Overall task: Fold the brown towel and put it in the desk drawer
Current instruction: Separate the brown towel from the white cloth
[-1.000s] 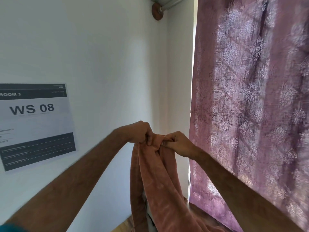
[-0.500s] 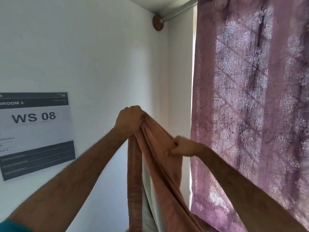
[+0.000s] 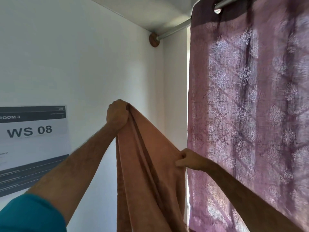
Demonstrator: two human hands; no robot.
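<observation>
Holding up a brown terry-cloth towel [image 3: 147, 164]
Left hand [image 3: 117, 115] grips its top; right hand [image 3: 189, 159] pinches its lower edge.

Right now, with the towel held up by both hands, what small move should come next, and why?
Probably slide the right hand farther along the edge toward a corner. The left hand grips the brown towel high, the right pinches it lower, and the cloth between them hangs in bunched folds, not yet flat enough to fold.

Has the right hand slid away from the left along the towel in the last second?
Yes. The right hand has dropped down-right toward the curtain, away from the left hand gripping the brown towel.
</observation>
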